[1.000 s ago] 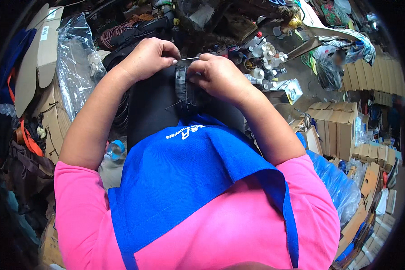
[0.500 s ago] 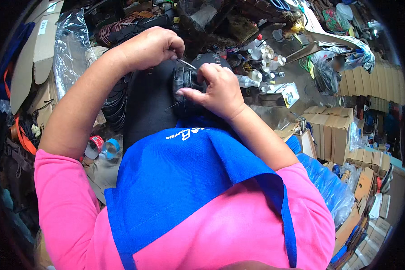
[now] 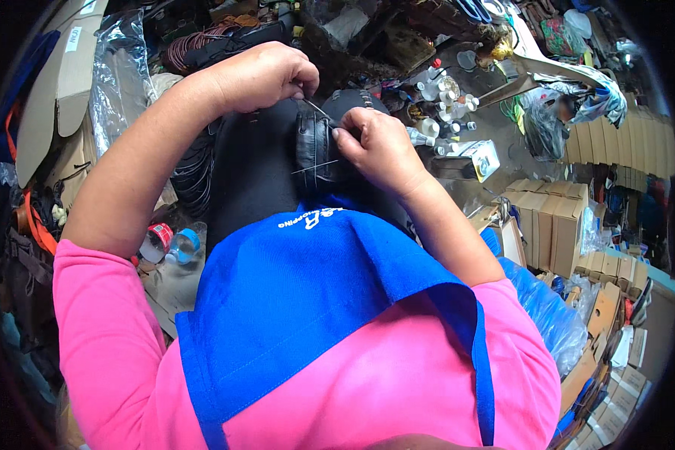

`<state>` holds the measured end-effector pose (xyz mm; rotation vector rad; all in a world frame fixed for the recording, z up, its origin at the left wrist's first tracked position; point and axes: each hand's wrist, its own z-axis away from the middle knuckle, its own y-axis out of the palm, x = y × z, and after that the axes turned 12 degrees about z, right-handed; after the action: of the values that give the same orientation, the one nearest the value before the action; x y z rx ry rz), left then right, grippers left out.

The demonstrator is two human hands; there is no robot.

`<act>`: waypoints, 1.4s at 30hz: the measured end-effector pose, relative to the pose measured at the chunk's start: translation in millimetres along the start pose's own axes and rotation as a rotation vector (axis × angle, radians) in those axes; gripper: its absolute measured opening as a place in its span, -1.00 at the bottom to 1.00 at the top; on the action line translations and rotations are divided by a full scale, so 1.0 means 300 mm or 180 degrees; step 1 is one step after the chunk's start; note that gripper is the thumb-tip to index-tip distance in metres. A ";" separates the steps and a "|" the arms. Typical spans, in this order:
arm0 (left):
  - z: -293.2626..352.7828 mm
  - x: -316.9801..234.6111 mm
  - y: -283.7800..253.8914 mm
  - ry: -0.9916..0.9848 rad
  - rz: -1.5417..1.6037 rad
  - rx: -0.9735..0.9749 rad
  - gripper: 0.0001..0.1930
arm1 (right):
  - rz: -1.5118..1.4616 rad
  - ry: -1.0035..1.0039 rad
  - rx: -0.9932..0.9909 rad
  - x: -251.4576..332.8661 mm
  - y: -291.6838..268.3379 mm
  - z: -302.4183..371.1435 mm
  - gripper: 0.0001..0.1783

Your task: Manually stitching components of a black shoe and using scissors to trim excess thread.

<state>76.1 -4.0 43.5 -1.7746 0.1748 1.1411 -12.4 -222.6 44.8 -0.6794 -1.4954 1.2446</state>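
Observation:
Across my lap lies a black leather piece (image 3: 312,146) with seams along its side; its kind is hard to tell, as my right hand covers part of it. My left hand (image 3: 271,76) is closed, with a thin metal needle-like tool (image 3: 318,109) sticking out of its fingers toward the leather's far edge. At the tool's other end, my right hand (image 3: 379,144) pinches thumb and finger together beside the leather; what is between them is hidden. A second thin, straight needle (image 3: 315,166) lies slantwise across the near part of the leather.
Several plastic bottles (image 3: 439,97) crowd the floor beyond my right hand, beside a white and yellow can (image 3: 478,159). Cardboard boxes (image 3: 553,225) stand at right. Clear plastic (image 3: 120,90) and cardboard (image 3: 41,127) are at left, and coiled cords (image 3: 195,56) lie farther back.
Both hands have shifted slightly right. My right thumb, earlier stretched over the leather, has drawn in toward the finger, uncovering more of the leather and the needle lying across it.

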 end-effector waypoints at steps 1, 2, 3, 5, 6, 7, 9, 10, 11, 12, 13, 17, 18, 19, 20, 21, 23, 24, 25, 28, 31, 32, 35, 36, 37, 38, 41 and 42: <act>-0.005 -0.002 0.001 0.0067 -0.0037 0.0074 -0.87 | -0.0031 0.0059 0.0061 -0.004 -0.001 0.001 -0.77; -0.010 -0.005 0.001 0.0135 -0.0074 0.0148 -0.88 | -0.0063 0.0119 0.0121 -0.009 -0.002 0.002 -0.77; -0.017 -0.004 0.001 0.0137 -0.0069 0.0144 -0.88 | -0.0058 0.0119 0.0126 -0.016 -0.003 0.002 -0.77; -0.035 0.001 -0.003 0.0387 -0.0406 0.0254 -0.90 | -0.0163 0.0064 0.0138 -0.029 -0.001 0.000 -0.77; -0.047 -0.007 -0.010 0.0393 -0.0403 0.0253 -0.90 | -0.0158 0.0068 0.0138 -0.033 0.002 0.000 -0.77; -0.061 -0.018 -0.018 0.0326 -0.0534 0.0390 -0.91 | -0.0212 0.0083 0.0148 -0.037 0.007 -0.001 -0.78; -0.081 -0.021 -0.024 0.0262 -0.0664 0.0525 -0.91 | -0.0264 0.0099 0.0158 -0.043 0.011 -0.004 -0.78; -0.090 -0.017 -0.024 0.0440 -0.0759 0.0515 -0.92 | -0.0295 0.0110 0.0187 -0.044 0.011 -0.005 -0.78; -0.097 -0.013 -0.025 0.0618 -0.0853 0.0505 -0.93 | -0.0327 0.0121 0.0216 -0.044 0.012 -0.007 -0.78; -0.105 -0.017 -0.027 0.0617 -0.0846 0.0505 -0.93 | -0.0327 0.0123 0.0223 -0.046 0.014 -0.008 -0.78; -0.112 -0.021 -0.030 0.0567 -0.0966 0.0589 -0.93 | -0.0339 0.0130 0.0214 -0.047 0.017 -0.010 -0.78; -0.149 -0.030 -0.048 0.0483 -0.1180 0.0857 -0.94 | -0.0541 -0.0073 -0.0040 -0.064 0.049 -0.017 -0.81; -0.159 -0.030 -0.053 0.0472 -0.1176 0.0853 -0.94 | -0.0544 -0.0081 -0.0031 -0.059 0.048 -0.021 -0.81; -0.171 -0.032 -0.059 0.0542 -0.1244 0.0992 -0.95 | -0.0535 -0.0013 0.0086 -0.052 0.044 -0.024 -0.81; -0.183 -0.034 -0.062 0.0613 -0.1312 0.1133 -0.95 | -0.0527 0.0055 0.0203 -0.045 0.039 -0.028 -0.82; -0.195 -0.037 -0.061 0.0573 -0.1358 0.1154 -0.95 | -0.0535 0.0055 0.0208 -0.040 0.035 -0.032 -0.82; -0.207 -0.041 -0.059 0.0564 -0.1452 0.1185 -0.94 | -0.0473 0.0154 0.0343 -0.033 0.030 -0.042 -0.79; -0.213 -0.051 -0.059 0.0579 -0.1550 0.1214 -0.94 | -0.0478 0.0168 0.0338 -0.036 0.029 -0.043 -0.79; -0.217 -0.060 -0.061 0.0589 -0.1547 0.1226 -0.94 | -0.0451 0.0160 0.0322 -0.040 0.031 -0.044 -0.79; -0.212 -0.080 -0.063 0.0862 -0.1767 0.1298 -0.93 | -0.0541 0.0145 0.0253 -0.051 0.046 -0.042 -0.80; -0.174 -0.106 -0.063 0.0834 -0.1992 0.1229 -0.92 | -0.0609 0.0106 0.0184 -0.060 0.054 -0.044 -0.82; -0.154 -0.108 -0.060 0.0843 -0.1992 0.1246 -0.92 | -0.0556 0.0067 0.0168 -0.063 0.055 -0.043 -0.82; -0.077 -0.094 -0.056 0.0832 -0.1437 0.0568 -0.92 | -0.0605 0.0120 0.0206 -0.054 0.051 -0.040 -0.83; -0.058 -0.080 -0.049 0.0835 -0.1439 0.0583 -0.92 | -0.0617 0.0128 0.0200 -0.051 0.051 -0.039 -0.83; -0.042 -0.066 -0.041 0.0975 -0.1309 0.0392 -0.92 | -0.0659 0.0152 0.0220 -0.047 0.049 -0.039 -0.83; -0.033 -0.056 -0.033 0.1117 -0.1177 0.0199 -0.92 | -0.0700 0.0177 0.0239 -0.044 0.048 -0.039 -0.83; -0.031 -0.033 -0.010 0.1178 -0.1077 0.0010 -0.89 | -0.0601 0.0127 0.0229 -0.038 0.048 -0.040 -0.83; -0.034 -0.024 -0.004 0.1216 -0.0986 -0.0102 -0.87 | -0.0591 0.0118 0.0227 -0.040 0.050 -0.038 -0.83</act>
<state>79.2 -14.0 50.5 -1.9548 0.1029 0.5832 -0.7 -224.5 25.9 -0.5020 -1.4419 1.1319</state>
